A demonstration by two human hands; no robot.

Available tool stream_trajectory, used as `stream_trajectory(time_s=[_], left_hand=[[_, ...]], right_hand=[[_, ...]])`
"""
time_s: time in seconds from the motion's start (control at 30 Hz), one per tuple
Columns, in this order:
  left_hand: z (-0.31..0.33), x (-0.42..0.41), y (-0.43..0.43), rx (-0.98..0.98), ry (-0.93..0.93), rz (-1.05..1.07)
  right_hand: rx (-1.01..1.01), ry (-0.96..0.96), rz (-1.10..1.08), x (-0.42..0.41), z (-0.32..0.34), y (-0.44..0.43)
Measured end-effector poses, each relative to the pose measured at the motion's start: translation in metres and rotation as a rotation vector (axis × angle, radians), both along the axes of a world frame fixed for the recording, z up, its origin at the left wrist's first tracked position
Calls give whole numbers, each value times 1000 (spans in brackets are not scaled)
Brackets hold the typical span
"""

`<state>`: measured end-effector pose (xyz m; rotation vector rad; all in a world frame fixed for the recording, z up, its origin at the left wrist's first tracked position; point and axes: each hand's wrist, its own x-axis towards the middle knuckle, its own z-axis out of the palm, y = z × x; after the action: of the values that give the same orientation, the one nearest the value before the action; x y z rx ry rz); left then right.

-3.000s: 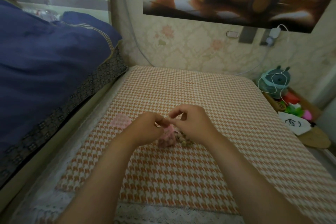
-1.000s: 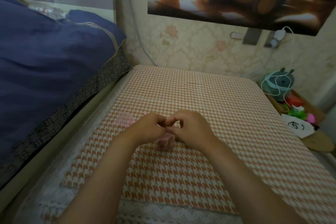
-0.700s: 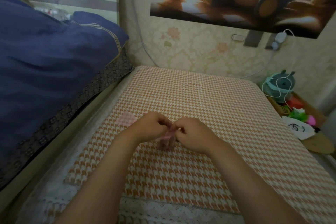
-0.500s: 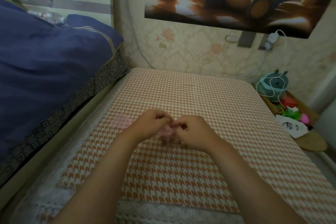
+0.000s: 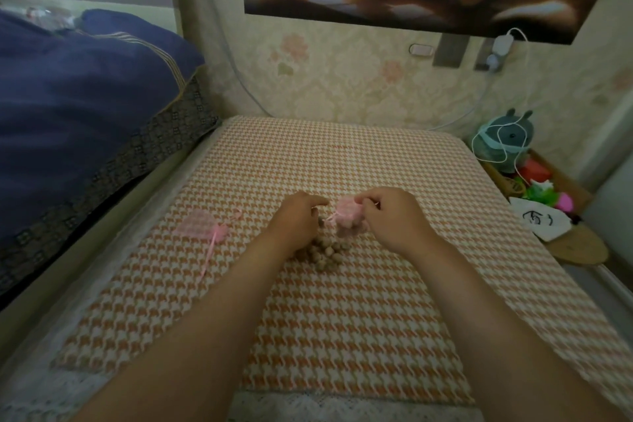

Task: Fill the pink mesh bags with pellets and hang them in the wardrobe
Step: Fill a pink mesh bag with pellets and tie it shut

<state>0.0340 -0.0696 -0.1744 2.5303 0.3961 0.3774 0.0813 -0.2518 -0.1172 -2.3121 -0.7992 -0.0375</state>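
Observation:
A small pink mesh bag (image 5: 347,216) bulges with pellets above the orange houndstooth cloth (image 5: 342,319). My right hand (image 5: 394,216) pinches its gathered top. My left hand (image 5: 296,219) sits just left of it with thumb and finger pinched, seemingly on the bag's thin pink drawstring. A heap of brown pellets (image 5: 325,252) lies on the cloth below the two hands. A second pink mesh bag (image 5: 200,224) lies flat to the left, its pink ribbon trailing toward me.
A dark blue duvet (image 5: 68,113) is piled on the bed at the left. At the right edge stands a box with a teal plush toy (image 5: 503,140), white cable, bright trinkets and a white pouch (image 5: 539,217). The wallpapered wall with a poster is behind.
My hands have drawn apart; before they were pressed together over the bag. The filled bag now shows between them, shifted right with my right hand, and the pellet heap is uncovered.

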Motion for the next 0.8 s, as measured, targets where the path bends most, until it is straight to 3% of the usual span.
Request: stream_trajectory(time_s=[0.23, 0.43, 0.6, 0.8], left_hand=[[-18, 19, 0, 13, 90, -17], [-6, 17, -2, -202, -148, 83], [29, 11, -28, -167, -330, -42], [20, 12, -38, 31, -243, -145]], right_hand=[[-59, 47, -12, 18, -17, 2], [-81, 120, -17, 19, -18, 2], [-92, 160, 25, 9, -9, -4], [-43, 232, 51, 2, -4, -11]])
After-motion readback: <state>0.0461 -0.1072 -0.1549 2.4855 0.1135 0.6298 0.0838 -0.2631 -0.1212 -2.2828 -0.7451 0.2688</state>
